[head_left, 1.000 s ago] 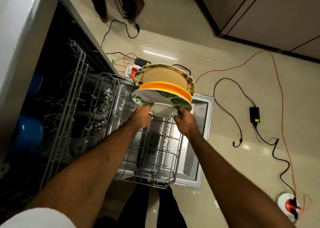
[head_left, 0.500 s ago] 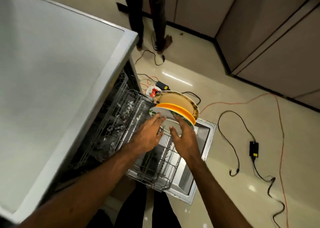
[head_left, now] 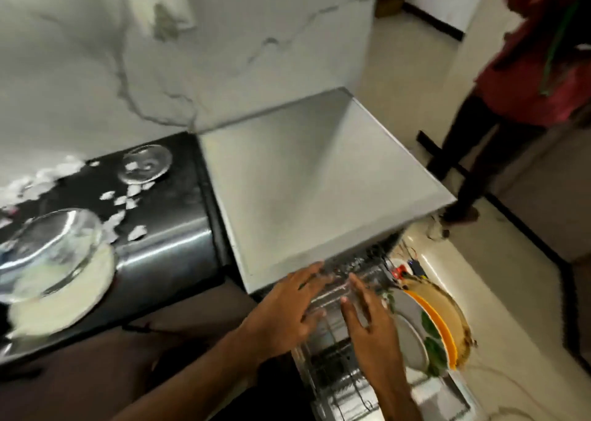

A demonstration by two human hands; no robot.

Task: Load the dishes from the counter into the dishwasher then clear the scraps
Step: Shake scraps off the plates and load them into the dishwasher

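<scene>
- Left hand (head_left: 287,313) and right hand (head_left: 369,324) hover spread, empty, over the dishwasher rack (head_left: 332,369); plates (head_left: 412,337) stand racked just right of them.
- Well left, glass bowls (head_left: 51,254) and scraps (head_left: 123,200) await clearing.

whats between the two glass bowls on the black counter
White scraps lie scattered between the small glass bowl and the large glass bowl, seen in the head view.

No legible text or labels anywhere, perhaps owing to motion blur.

Three racked plates (head_left: 412,337) (head_left: 443,328) (head_left: 447,305), two glass bowls (head_left: 145,164) (head_left: 48,251), one white plate (head_left: 80,296), two hands (head_left: 281,312) (head_left: 374,324).
</scene>
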